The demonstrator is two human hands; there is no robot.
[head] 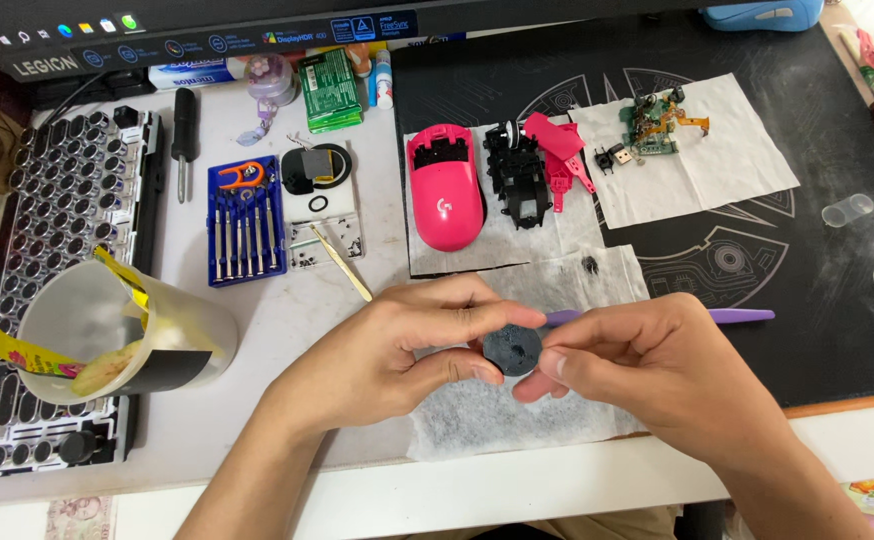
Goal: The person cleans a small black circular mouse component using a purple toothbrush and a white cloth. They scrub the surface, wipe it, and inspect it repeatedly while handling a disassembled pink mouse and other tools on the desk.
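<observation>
Fingers of left hand (397, 350) and right hand (647, 370) pinch round matte-black disc (512, 347).

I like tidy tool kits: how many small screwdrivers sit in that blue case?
5, as far as I can tell: thin metal-shafted screwdrivers side by side in the blue plastic case, left of the pink mouse shell. The orange tool above may hide others.
</observation>
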